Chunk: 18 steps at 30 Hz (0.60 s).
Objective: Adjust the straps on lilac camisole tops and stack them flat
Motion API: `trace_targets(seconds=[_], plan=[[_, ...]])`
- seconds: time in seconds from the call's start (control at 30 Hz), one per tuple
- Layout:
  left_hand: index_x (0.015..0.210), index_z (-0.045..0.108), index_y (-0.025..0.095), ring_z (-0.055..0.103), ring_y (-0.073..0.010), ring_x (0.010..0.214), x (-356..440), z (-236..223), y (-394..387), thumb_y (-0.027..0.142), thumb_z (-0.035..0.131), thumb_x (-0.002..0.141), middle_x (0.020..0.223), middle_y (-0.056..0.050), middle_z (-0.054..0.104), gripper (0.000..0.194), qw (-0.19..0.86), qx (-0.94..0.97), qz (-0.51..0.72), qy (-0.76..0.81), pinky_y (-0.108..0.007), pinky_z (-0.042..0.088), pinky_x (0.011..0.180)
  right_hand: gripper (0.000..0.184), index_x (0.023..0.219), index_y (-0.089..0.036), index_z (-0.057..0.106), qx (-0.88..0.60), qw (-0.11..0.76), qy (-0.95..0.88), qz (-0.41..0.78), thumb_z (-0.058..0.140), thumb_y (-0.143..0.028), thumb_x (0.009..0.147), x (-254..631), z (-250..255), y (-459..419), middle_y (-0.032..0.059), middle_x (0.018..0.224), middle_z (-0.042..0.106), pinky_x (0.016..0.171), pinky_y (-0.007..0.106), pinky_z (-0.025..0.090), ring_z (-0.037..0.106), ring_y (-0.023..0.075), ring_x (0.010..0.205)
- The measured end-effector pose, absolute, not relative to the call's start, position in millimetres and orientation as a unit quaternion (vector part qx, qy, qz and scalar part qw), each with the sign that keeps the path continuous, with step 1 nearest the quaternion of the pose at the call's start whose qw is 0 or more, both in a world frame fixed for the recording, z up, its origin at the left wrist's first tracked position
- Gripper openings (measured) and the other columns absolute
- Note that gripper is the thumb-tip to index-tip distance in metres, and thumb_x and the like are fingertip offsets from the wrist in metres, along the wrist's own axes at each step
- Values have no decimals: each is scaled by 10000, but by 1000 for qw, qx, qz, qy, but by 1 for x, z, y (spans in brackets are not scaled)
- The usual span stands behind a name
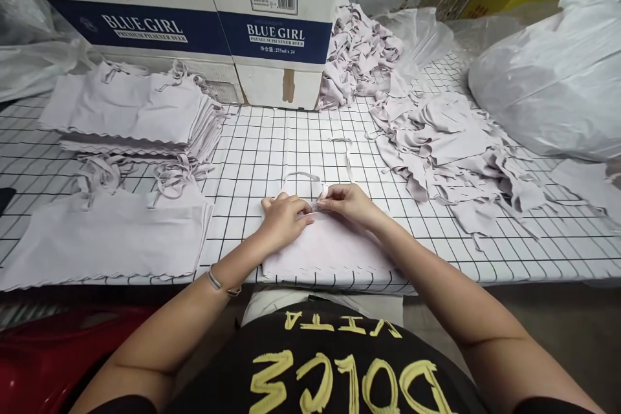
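Observation:
A pale lilac garment (pixel 330 252) with a scalloped hem lies flat at the near edge of the gridded table (pixel 272 142). My left hand (pixel 284 220) rests on its top edge with fingers curled, pinching the fabric. My right hand (pixel 347 202) is closed on the garment's thin strap (pixel 303 176), which loops away from me. The two hands nearly touch at the fingertips.
Two neat stacks of the same lilac garments (pixel 121 110) (pixel 107 239) lie at the left. A loose heap of them (pixel 451 142) spreads at the right, another heap (pixel 359 45) beside the Blue Girl cardboard boxes (pixel 218 19). A big white plastic bag (pixel 553 77) fills the far right.

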<state>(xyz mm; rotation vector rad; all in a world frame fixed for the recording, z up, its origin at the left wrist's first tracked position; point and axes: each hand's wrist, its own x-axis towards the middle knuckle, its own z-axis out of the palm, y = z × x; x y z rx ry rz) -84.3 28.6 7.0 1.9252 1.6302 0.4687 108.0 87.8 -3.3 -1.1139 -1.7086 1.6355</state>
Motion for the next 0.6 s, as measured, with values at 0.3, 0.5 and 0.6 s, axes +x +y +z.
trace_targets(seconds=[0.3, 0.5, 0.6], plan=[[738, 686, 229, 514, -238, 986, -83, 7, 25, 347, 706, 801, 912, -12, 692, 136, 294, 697, 214, 618, -443, 205, 918, 216, 667, -181, 533, -390, 201, -769, 465, 595, -287, 846, 106, -1, 81, -22, 637, 488, 590, 263, 342, 445, 144, 625], [720, 675, 218, 522, -235, 984, -84, 7, 25, 325, 701, 806, 911, -7, 696, 140, 302, 697, 215, 614, -440, 208, 909, 236, 654, -193, 478, -380, 194, -793, 435, 586, -240, 858, 105, 0, 79, -15, 653, 481, 600, 267, 338, 443, 153, 640], [708, 662, 209, 526, -233, 990, -84, 8, 25, 310, 705, 805, 906, -5, 696, 147, 305, 697, 216, 612, -443, 208, 911, 231, 657, -193, 477, -376, 204, -795, 430, 585, -242, 855, 105, -1, 78, -15, 654, 484, 598, 267, 337, 439, 154, 638]])
